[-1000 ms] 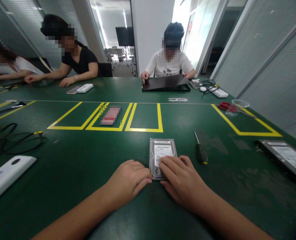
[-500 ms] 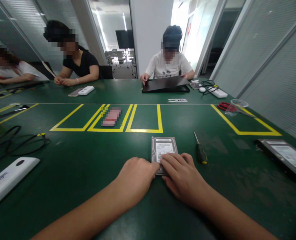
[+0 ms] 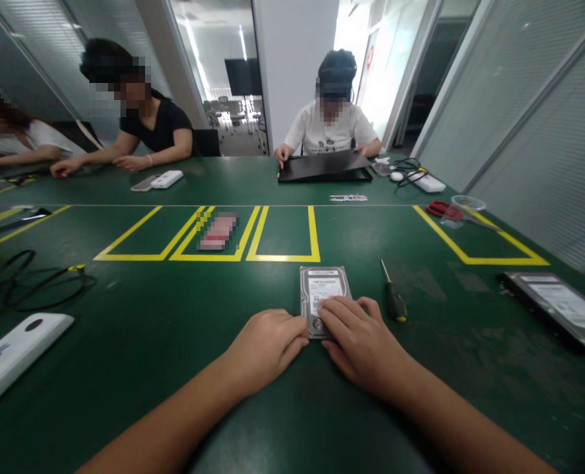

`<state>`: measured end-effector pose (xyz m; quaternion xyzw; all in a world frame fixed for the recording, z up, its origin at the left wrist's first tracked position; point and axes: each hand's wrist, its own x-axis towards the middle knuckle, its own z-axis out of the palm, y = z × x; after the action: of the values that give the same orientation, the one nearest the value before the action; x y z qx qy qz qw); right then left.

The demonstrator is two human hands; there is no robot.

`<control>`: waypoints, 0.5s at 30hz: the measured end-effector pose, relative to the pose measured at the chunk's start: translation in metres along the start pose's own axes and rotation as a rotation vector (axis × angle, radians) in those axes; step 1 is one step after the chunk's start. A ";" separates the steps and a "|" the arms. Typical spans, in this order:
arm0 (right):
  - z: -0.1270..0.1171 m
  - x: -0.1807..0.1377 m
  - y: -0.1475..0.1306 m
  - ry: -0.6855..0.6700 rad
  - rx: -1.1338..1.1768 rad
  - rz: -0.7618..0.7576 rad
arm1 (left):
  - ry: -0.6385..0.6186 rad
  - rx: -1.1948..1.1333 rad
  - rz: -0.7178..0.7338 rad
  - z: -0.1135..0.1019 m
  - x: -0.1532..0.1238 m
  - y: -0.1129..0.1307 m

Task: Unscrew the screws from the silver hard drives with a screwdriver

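A silver hard drive (image 3: 324, 287) with a white label lies flat on the green table (image 3: 174, 329) just in front of me. My right hand (image 3: 358, 339) rests on its near end, fingers flat and stretched over the label. My left hand (image 3: 267, 345) lies next to the drive's near left corner, fingers curled loosely with the fingertips touching the drive's edge. Neither hand lifts it.
A screwdriver (image 3: 392, 300) with a black and yellow handle lies right of the drive. A second drive (image 3: 553, 306) sits at far right, a white device (image 3: 10, 355) and black cable (image 3: 25, 283) at left. Yellow tape boxes (image 3: 282, 257) lie ahead. Three people sit opposite; one holds a dark panel (image 3: 324, 166).
The view has shifted slightly. My left hand's fingertips have closed in against the drive's near left corner. My right hand stays on the drive.
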<state>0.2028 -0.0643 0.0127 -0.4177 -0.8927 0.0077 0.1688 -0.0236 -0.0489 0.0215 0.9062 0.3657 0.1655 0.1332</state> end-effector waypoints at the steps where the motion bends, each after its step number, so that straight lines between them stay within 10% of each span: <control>1: 0.000 0.000 0.000 0.001 0.008 0.001 | 0.005 -0.014 0.006 0.001 -0.001 -0.001; 8: -0.009 -0.005 0.007 0.069 0.116 0.024 | 0.026 -0.135 -0.005 0.002 0.000 -0.003; 15: -0.024 -0.007 0.032 0.169 -0.230 0.432 | 0.037 -0.299 -0.049 0.000 0.003 -0.007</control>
<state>0.2384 -0.0517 0.0287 -0.6142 -0.7606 -0.0932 0.1887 -0.0259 -0.0420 0.0192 0.8638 0.3615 0.2316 0.2638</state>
